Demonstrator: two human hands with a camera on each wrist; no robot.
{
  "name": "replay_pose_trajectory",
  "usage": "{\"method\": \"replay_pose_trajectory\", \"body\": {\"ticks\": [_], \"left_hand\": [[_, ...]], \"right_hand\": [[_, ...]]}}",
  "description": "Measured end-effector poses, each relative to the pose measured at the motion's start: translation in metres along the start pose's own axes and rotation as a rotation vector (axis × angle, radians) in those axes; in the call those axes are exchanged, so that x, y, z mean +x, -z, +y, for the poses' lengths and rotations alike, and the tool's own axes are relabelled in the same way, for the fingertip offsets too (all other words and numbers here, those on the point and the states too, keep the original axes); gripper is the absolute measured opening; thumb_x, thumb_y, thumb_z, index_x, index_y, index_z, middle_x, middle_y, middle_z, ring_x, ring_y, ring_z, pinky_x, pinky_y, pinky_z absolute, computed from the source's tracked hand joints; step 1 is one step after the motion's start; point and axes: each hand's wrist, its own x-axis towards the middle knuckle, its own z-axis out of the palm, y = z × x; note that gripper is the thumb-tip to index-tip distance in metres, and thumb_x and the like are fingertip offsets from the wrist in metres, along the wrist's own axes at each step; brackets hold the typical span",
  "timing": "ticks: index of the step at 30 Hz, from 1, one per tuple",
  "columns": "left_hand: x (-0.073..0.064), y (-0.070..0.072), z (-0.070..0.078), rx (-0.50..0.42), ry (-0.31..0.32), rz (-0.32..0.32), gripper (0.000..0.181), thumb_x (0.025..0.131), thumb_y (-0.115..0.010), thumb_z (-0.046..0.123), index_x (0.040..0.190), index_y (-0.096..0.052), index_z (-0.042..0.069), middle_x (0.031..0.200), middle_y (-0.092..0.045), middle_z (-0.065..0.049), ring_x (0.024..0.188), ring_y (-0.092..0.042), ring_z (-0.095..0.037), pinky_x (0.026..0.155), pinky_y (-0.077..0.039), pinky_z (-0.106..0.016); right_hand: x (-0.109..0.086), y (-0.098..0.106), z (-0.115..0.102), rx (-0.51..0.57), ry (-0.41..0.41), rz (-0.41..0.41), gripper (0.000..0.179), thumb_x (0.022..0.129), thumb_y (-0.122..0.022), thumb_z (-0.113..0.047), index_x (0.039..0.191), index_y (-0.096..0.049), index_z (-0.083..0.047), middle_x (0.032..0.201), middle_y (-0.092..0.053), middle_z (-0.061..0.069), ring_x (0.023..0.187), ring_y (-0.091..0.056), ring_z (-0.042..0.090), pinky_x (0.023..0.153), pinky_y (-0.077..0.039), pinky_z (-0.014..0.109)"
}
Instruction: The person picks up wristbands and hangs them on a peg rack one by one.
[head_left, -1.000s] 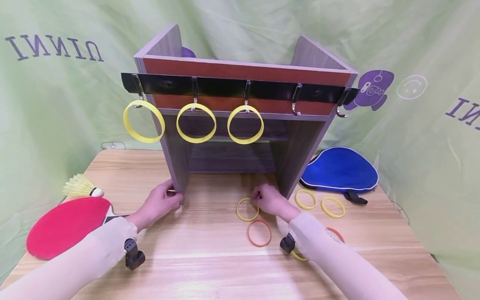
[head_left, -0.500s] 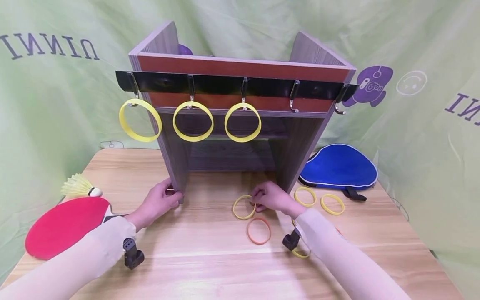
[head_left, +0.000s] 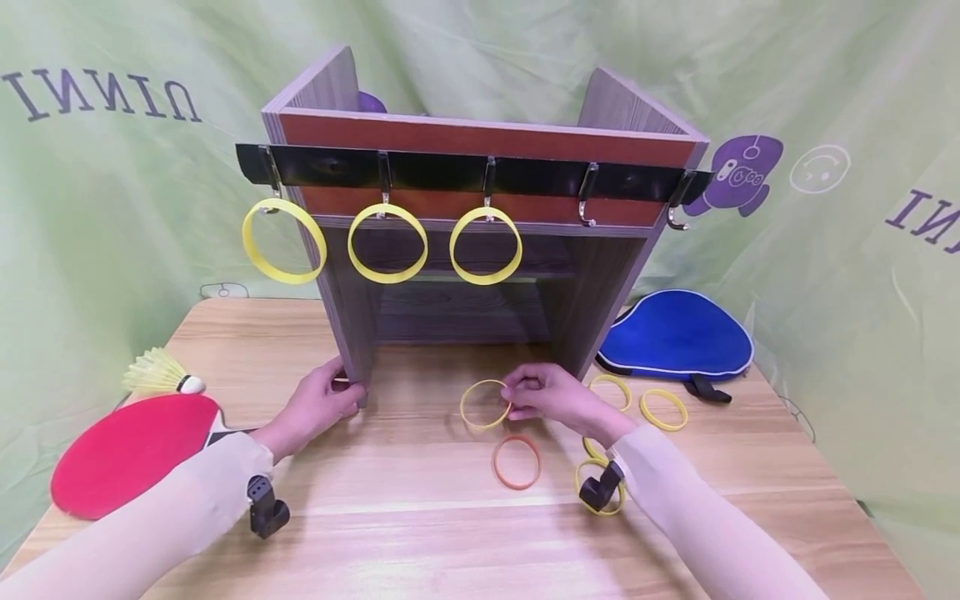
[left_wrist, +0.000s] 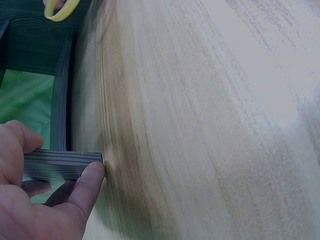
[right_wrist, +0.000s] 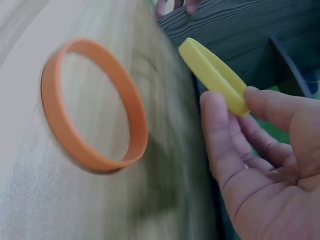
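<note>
My right hand (head_left: 555, 395) pinches a thin yellow ring (right_wrist: 209, 72) by its edge, between thumb and fingers; the ring looks lifted off the tabletop. In the left wrist view, my left hand (left_wrist: 37, 195) grips the lower front edge of the shelf's left side panel (left_wrist: 60, 162), thumb and fingers on either side. An orange ring (right_wrist: 55, 110) lies flat on the table near the right hand. Above, a black hook rail (head_left: 442, 172) crosses the grey wooden shelf (head_left: 337, 300). Yellow rings hang from its three left hooks, and its two right hooks are bare.
At left lie a red paddle (head_left: 135, 454) and a shuttlecock (head_left: 161, 375). A blue paddle case (head_left: 678, 333) is at right, with several yellow rings near it, including a yellow ring (head_left: 645, 408). More rings lie partly hidden by the right forearm.
My right hand has drawn the yellow ring slightly left and up off the table, and its forearm has swung right, uncovering a yellow ring. The left hand keeps its grip on the panel.
</note>
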Motion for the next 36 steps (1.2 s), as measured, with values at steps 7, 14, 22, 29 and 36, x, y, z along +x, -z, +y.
{"method": "replay_pose_trajectory", "body": {"ticks": [7, 14, 22, 29, 36], "left_hand": [[-0.002, 0.000, -0.001, -0.005, -0.007, -0.002, 0.053, 0.099, -0.059, 0.007, 0.148, -0.046, -0.010, 0.129, -0.064, -0.034, 0.100, -0.068, -0.025, 0.077, -0.058, -0.021], [-0.006, 0.003, -0.002, -0.009, -0.007, 0.020, 0.051, 0.100, -0.059, 0.008, 0.146, -0.048, -0.010, 0.129, -0.065, -0.033, 0.097, -0.067, -0.020, 0.075, -0.057, -0.020], [-0.004, -0.001, -0.001, -0.013, -0.010, 0.012, 0.053, 0.099, -0.058, 0.006, 0.147, -0.046, -0.011, 0.129, -0.065, -0.035, 0.100, -0.068, -0.023, 0.078, -0.057, -0.020], [-0.003, -0.002, -0.002, -0.017, -0.019, 0.013, 0.051, 0.098, -0.058, 0.006, 0.145, -0.048, -0.011, 0.126, -0.066, -0.034, 0.096, -0.067, -0.017, 0.077, -0.058, -0.020], [-0.002, -0.003, -0.003, -0.021, -0.014, 0.012, 0.051, 0.098, -0.059, 0.006, 0.145, -0.048, -0.010, 0.125, -0.066, -0.033, 0.095, -0.068, -0.016, 0.077, -0.058, -0.020]], "right_hand": [[-0.019, 0.000, -0.021, 0.038, 0.071, 0.029, 0.037, 0.100, -0.064, 0.000, 0.130, -0.051, 0.016, 0.096, -0.076, 0.000, 0.086, -0.074, 0.011, 0.089, -0.064, 0.035], [-0.037, -0.002, -0.051, 0.056, 0.204, 0.084, 0.027, 0.098, -0.068, -0.003, 0.121, -0.058, 0.006, 0.100, -0.078, 0.003, 0.089, -0.076, 0.012, 0.088, -0.064, 0.034], [-0.063, 0.000, -0.083, 0.135, 0.372, 0.199, 0.014, 0.100, -0.064, 0.001, 0.111, -0.063, -0.008, 0.100, -0.078, -0.003, 0.097, -0.077, 0.011, 0.088, -0.063, 0.028], [-0.083, 0.003, -0.110, 0.266, 0.528, 0.236, 0.019, 0.101, -0.060, 0.005, 0.110, -0.066, -0.010, 0.099, -0.079, 0.000, 0.095, -0.077, 0.012, 0.088, -0.063, 0.027], [-0.095, 0.001, -0.132, 0.317, 0.630, 0.371, 0.016, 0.102, -0.060, 0.000, 0.116, -0.065, -0.006, 0.103, -0.077, 0.003, 0.100, -0.077, 0.015, 0.090, -0.062, 0.027]]}}
